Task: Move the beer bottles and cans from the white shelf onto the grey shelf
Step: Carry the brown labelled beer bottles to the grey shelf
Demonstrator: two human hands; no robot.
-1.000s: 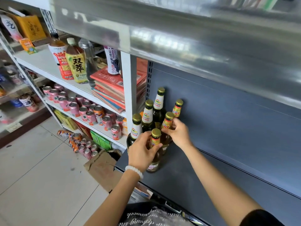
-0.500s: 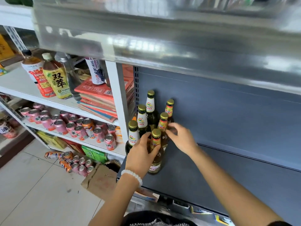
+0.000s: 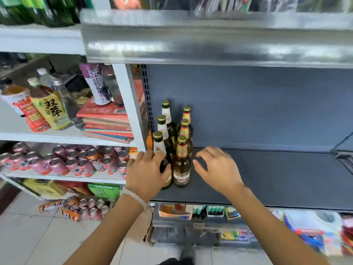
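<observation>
Squaring up the front row: that looks like the step in hand, judged from how both hands flank the two nearest bottles.

Left fingers (image 3: 162,159): curled loosely round the lower body of the front-left bottle (image 3: 159,148), apparently touching the glass; a firm grip can't be confirmed from this angle.

Right fingers (image 3: 200,155): spread and bent, nothing held, hovering just beside the front-right bottle (image 3: 181,165) with a visible gap.

Doing it well: bottles would best be nudged low on the body, not at the necks, so nothing gets tipped into the row behind. Labels could be turned forward while at it.

Left hand (image 3: 147,176): palm down, a white bead bracelet (image 3: 133,196) at the wrist, forearm coming up from below.

Right hand (image 3: 215,169): palm facing left, wrist slightly raised, a bit blurred.

Beer bottles (image 3: 172,134): six, upright, packed in two columns at the left end of the grey shelf (image 3: 267,178), hard against its perforated upright.

Cans (image 3: 76,161): plenty lined up on the white shelf (image 3: 63,177) to the left, more on the floor (image 3: 28,236). Whether any are beer can't be told.
</observation>
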